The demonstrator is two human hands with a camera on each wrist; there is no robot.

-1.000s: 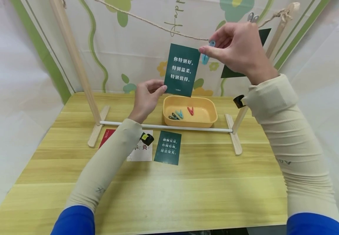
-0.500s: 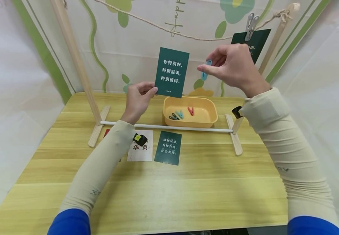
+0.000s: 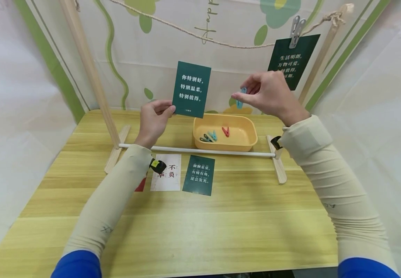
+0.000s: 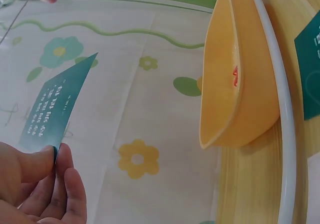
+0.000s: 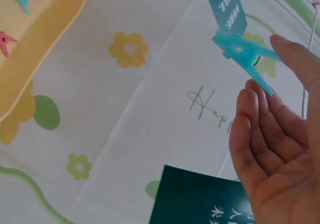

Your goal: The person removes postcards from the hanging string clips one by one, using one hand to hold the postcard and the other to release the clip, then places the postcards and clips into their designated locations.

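Observation:
My left hand (image 3: 154,117) pinches a dark green card (image 3: 192,88) with white writing by its lower left corner, thumb in front. The card is upright in the air below the rope (image 3: 186,30). To its right, my right hand (image 3: 270,92) holds a light blue clothespin (image 3: 241,98) between thumb and fingers. In the right wrist view, thumb and fingertips are on the two handles of the clothespin (image 5: 243,54). Card and clothespin are apart in the head view. Another green card (image 3: 292,58) hangs from the rope by a grey clothespin (image 3: 296,33), partly behind my right hand.
A yellow bin (image 3: 247,144) holds several clothespins. In front of it runs the stand's white bar (image 3: 221,152), between two wooden posts (image 3: 92,73). On the table lie a green card (image 3: 198,175), a white card (image 3: 165,183) and a red card (image 3: 140,186) partly under my left arm.
Both hands have come down from the rope, the left one moving leftward with its card, the right one lower with the clothespin. The hanging card is more visible now.

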